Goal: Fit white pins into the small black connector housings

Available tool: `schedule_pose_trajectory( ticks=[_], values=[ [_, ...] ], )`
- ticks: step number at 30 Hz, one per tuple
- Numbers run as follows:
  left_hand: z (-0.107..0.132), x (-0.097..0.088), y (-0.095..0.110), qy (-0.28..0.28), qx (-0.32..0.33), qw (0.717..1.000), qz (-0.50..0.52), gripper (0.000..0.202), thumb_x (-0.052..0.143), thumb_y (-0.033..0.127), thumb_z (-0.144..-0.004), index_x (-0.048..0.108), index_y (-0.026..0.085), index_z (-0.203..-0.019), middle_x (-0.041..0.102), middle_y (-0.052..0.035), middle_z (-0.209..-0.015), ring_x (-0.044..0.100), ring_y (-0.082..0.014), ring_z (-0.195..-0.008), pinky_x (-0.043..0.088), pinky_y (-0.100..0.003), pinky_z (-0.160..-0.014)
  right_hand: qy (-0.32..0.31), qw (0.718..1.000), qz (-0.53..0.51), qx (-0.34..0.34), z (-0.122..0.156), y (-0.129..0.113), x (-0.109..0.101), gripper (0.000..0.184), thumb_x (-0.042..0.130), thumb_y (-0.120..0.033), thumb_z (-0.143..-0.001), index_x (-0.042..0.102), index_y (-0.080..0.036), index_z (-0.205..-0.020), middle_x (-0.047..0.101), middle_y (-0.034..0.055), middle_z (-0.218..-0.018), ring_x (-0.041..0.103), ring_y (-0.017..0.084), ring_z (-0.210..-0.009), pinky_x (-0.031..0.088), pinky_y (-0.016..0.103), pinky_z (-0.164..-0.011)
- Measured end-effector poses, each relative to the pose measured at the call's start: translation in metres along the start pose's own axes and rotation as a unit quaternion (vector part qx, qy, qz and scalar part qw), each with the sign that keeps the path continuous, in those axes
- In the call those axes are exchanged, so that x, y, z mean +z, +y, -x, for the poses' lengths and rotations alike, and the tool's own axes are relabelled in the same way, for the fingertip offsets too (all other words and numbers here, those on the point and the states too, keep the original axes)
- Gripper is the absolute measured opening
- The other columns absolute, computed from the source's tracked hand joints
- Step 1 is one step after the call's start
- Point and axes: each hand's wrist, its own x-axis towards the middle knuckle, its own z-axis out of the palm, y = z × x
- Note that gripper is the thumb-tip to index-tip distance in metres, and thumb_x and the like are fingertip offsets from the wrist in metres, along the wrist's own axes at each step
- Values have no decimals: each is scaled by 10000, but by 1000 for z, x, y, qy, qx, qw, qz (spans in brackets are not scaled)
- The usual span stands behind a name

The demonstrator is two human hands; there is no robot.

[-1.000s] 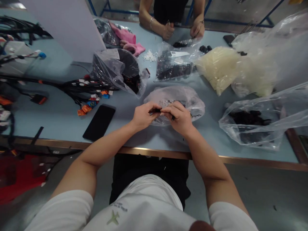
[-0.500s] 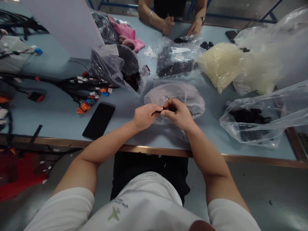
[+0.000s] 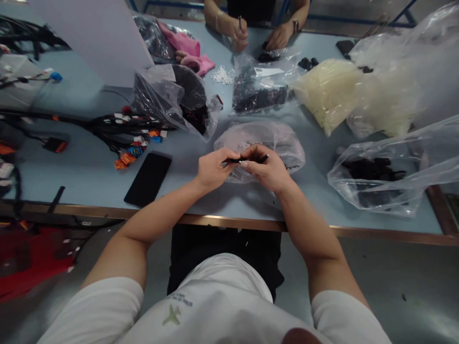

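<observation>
My left hand [image 3: 215,170] and my right hand [image 3: 266,168] meet in front of me, pinching a thin black plastic piece [image 3: 246,159] between their fingertips. Its ends stick out past the fingers, and its exact kind is too small to tell. Both hands hover over a clear plastic bag [image 3: 272,138] holding small pale and dark parts. The bag's near edge lies under my fingers.
A black phone [image 3: 147,179] lies left of my hands, beside a wiring harness with coloured connectors [image 3: 136,151]. Bags of black parts [image 3: 260,88] and cream cable ties [image 3: 328,93] cover the far table. A co-worker's hands [image 3: 258,36] work opposite.
My fingers have shifted their grip, and the thin black piece now shows more clearly between them, lying nearly level. The view has tilted slightly, moving the table lower in the picture.
</observation>
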Motion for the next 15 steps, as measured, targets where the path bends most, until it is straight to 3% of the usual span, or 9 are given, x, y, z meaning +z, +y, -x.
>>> schedule_pose_trajectory(
  ticks=[7,15],
  values=[
    [0,0,2,5,24,1000,8,157,759,386,-1013,798,234,-1020,852,-2,-964,811,-139,-855,638,-219,-775,5,1000,-14,-3,0,0,1,277,877,-381,-765,688,-245,-916,601,-36,-797,489,128,-697,370,285,-610],
    [0,-1,3,5,20,1000,2,142,761,370,-1009,794,233,-1026,851,-4,-968,814,-143,-856,638,-222,-774,-2,999,-36,-10,0,0,3,325,906,-425,-777,682,-241,-923,585,-40,-782,477,119,-685,358,281,-604]
  ],
)
